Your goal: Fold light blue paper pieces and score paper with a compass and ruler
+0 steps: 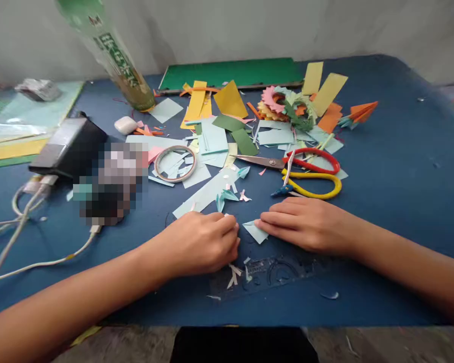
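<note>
Right hand (306, 222) lies low over the table (393, 201), its fingers side by side and reaching left, with the fingertips on the right side of a small folded light blue paper (254, 233). Its thumb is hidden, so I cannot tell whether the paper is pinched or merely pressed down. The paper sits between the two hands, near the front of the table. One sharp corner points left, toward the other hand; another points toward the table's near edge and slightly right. What shows of it runs slantwise, from upper left to lower right (the part under the fingers is covered, so its full long axis cannot be told).

Left hand (208, 239) is just beside the paper's left corner, apart from it, with the fingers curled in. Whether its fingertips meet, or close on anything, I cannot tell.

Beyond the hands lie little folded blue pieces (229, 195) and a long pale blue strip (208, 192), which slants up to the right. Scissors (274, 163) lie behind the right hand, blades pointing left. Nearer the person, a clear ruler (280, 272) carries some paper scraps (234, 275).
</note>
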Demonstrator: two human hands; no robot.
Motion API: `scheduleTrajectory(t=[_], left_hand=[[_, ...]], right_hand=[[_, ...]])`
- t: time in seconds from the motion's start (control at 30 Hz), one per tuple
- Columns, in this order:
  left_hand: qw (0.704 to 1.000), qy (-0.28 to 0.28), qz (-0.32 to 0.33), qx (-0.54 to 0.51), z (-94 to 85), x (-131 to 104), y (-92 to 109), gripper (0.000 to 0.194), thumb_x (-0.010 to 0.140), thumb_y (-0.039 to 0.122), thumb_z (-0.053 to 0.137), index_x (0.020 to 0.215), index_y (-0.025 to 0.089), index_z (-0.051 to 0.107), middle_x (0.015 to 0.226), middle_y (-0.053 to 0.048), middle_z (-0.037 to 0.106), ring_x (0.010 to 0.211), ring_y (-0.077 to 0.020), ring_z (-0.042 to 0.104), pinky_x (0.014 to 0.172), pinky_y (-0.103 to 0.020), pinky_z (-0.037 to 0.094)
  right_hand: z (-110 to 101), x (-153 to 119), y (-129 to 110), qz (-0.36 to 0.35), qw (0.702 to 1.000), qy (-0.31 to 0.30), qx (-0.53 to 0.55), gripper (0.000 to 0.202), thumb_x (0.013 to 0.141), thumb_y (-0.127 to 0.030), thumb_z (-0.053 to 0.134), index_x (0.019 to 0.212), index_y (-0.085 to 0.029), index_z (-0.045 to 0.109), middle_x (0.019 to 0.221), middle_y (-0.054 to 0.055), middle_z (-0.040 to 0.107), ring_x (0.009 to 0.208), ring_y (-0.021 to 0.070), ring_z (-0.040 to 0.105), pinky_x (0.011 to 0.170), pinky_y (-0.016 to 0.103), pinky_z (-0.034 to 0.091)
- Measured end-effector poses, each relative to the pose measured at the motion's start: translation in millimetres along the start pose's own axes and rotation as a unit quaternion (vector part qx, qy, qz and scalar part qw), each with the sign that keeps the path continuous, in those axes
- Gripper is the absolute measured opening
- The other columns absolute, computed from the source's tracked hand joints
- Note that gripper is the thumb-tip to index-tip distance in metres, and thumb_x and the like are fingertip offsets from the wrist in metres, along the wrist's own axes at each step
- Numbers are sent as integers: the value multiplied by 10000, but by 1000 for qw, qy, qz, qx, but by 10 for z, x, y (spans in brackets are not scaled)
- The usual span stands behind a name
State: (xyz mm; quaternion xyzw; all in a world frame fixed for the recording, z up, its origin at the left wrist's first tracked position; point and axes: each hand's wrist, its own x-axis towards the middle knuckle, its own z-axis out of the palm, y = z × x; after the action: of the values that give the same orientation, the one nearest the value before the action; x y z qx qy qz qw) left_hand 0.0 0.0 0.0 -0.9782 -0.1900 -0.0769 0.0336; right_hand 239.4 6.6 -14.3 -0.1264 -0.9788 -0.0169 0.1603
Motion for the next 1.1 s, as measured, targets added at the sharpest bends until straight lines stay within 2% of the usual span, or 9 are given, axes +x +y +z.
scheduleTrajectory(t=[0.1, 0.2, 0.33, 0.43, 0.6, 0.7, 0.83, 1.0, 1.1], left_hand=[[1000, 16, 8, 16, 7, 21, 22, 193, 866, 187, 434, 885, 112, 611, 605, 5, 551, 482, -129, 544, 354, -247, 359], [1000, 0, 2, 12, 43, 42, 59, 264, 862, 194, 440, 1066, 97, 577, 594, 7, 582, 468, -129, 561, 355, -235, 333], [995, -49, -62, -64, 61, 83, 90, 285, 843, 240, 454, 1037, 118, 625, 580, -3, 625, 487, -154, 606, 369, -241, 325], [981, -80, -131, -123, 30, 114, 91, 275, 821, 262, 471, 1010, 201, 662, 583, 5, 654, 492, -158, 621, 385, -233, 301], [962, -102, -217, -129, -16, 129, 118, 291, 800, 328, 504, 1030, 277, 674, 573, -21, 680, 476, -176, 622, 397, -226, 244], [962, -89, -230, -115, -21, 113, 140, 266, 785, 333, 534, 994, 288, 691, 572, -25, 686, 461, -177, 617, 400, -221, 237], [967, -60, -226, -100, 4, 82, 136, 236, 768, 337, 580, 963, 286, 702, 553, -9, 681, 436, -160, 600, 391, -216, 232], [977, 31, -192, -88, 115, 106, 118, 182, 793, 356, 567, 808, 251, 715, 557, 14, 677, 464, -139, 615, 383, -217, 241], [981, 77, -171, -49, 187, 160, 134, 320, 837, 348, 502, 607, 192, 660, 483, 10, 630, 431, -136, 593, 374, -233, 235]], right_hand=[[1, 8, 9, -1, 1000, 2, -9, 330, 936, -80, 291, 1000, -48, 614, 896, 99, 690, 781, 210, 623, 619, 338, 502], [3, 8, 8, 3, 1000, -5, -14, 334, 940, -85, 283, 1019, -55, 607, 899, 99, 686, 788, 203, 616, 624, 335, 492], [12, 1, -5, 26, 999, -16, -23, 342, 945, -108, 277, 1040, -68, 604, 933, 109, 673, 811, 207, 599, 634, 342, 474], [10, 2, -18, 41, 998, -24, -35, 327, 939, -132, 307, 1050, -92, 611, 914, 105, 662, 802, 205, 584, 646, 342, 452], [-37, 7, -23, 90, 995, -42, -26, 292, 903, -233, 395, 1016, -154, 653, 794, 77, 623, 727, 199, 547, 645, 339, 400], [-74, -27, 3, 113, 992, -63, -4, 273, 872, -257, 440, 1009, -185, 665, 757, 62, 599, 701, 193, 529, 649, 336, 382], [-112, -111, 45, 134, 989, -63, 20, 242, 860, -271, 475, 980, -231, 681, 773, 54, 602, 685, 186, 533, 656, 334, 389], [-106, -99, 21, 158, 987, -10, 30, 345, 822, -417, 545, 998, -141, 652, 947, 122, 626, 795, 219, 563, 714, 351, 442], [-67, -36, -9, 120, 992, 21, 18, 244, 868, -301, 507, 981, -132, 642, 928, 111, 645, 802, 211, 570, 705, 338, 454]])
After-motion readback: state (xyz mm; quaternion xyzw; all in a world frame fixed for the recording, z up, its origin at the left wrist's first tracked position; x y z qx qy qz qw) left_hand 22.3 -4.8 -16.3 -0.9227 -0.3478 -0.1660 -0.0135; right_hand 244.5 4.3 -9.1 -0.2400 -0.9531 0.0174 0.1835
